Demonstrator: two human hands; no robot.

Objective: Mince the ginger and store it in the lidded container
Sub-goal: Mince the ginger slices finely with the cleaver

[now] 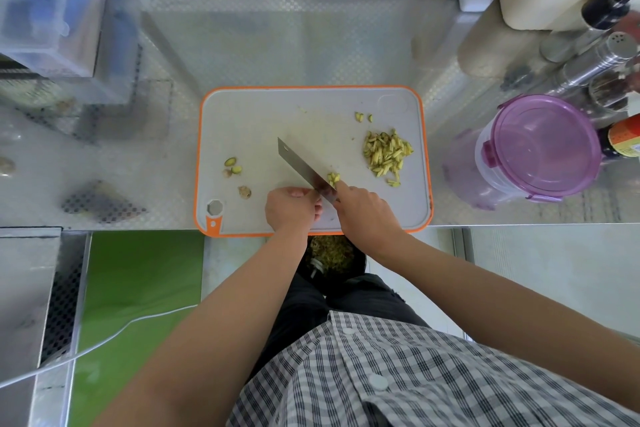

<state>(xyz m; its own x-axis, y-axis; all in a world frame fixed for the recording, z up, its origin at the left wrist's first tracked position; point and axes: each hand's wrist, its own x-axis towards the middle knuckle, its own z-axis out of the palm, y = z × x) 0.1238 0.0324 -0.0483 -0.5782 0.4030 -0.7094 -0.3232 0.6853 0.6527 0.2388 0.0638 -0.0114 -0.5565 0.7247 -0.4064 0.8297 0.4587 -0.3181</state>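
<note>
1. A person's right hand [367, 215] grips a broad knife [301, 165] by its handle, with the blade angled across an orange-rimmed cutting board [263, 114] on a steel counter.
2. The left hand [291, 210] sits tight against the near side of the blade, fingers curled under. Whether they pin a piece of ginger cannot be told.
3. A pile of ginger strips [386, 154] lies toward the board's right edge. A few fresh cuts [333, 178] rest beside the blade, and trimmings [233, 165] lie on the left.
4. The lidded container [485, 177] stands off the board to the right, with its purple lid [540, 149] on.
5. The strips look light, damp and fibrous, so they are likely to scatter and cling to the steel. They are probably best bunched under curled fingertips for mincing, then lifted on the flat of the blade rather than pinched.
</note>
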